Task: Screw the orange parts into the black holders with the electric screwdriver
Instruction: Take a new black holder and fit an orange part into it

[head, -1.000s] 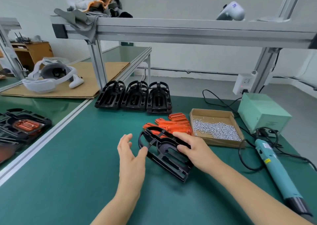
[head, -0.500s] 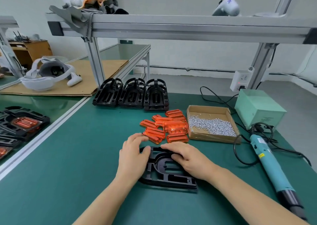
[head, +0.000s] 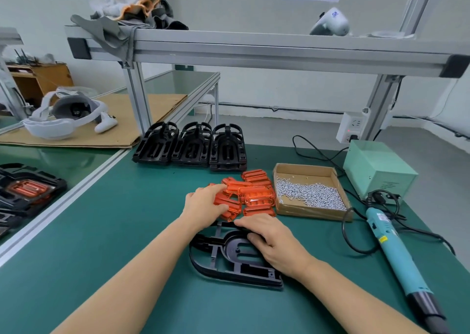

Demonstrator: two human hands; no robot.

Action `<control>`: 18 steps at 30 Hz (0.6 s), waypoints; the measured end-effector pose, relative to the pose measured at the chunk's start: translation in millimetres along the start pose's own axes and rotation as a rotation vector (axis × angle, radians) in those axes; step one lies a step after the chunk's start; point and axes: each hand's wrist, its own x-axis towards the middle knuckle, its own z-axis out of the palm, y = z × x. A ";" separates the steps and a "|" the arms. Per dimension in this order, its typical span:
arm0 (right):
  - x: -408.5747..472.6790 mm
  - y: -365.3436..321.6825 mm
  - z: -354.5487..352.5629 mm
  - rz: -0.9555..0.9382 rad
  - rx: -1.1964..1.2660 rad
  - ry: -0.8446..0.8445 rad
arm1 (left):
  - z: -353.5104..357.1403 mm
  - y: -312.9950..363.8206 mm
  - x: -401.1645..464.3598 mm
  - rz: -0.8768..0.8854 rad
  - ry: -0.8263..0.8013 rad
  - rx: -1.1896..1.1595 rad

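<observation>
Both forearms are bare, with no sleeves, gloves, rings or watch showing.

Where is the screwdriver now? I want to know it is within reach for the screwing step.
The screwdriver lies on the mat at the right of the head view, beside the screw box, untouched by either hand.
</observation>
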 end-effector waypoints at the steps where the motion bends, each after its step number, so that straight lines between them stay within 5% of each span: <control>1: 1.0 0.0 0.4 0.000 -0.007 0.012 | -0.6 -0.9 0.3 0.009 -0.005 -0.022; 6: -1.6 0.5 0.3 0.010 -0.024 0.049 | -4.2 -7.2 1.5 0.052 -0.027 -0.211; 14: -3.6 -4.1 -7.5 0.111 0.014 0.172 | -9.1 -15.0 -9.4 0.187 0.169 -0.412; 18: 1.2 -9.3 -22.4 0.204 0.171 0.319 | -13.6 -7.8 -23.4 0.183 0.028 -0.707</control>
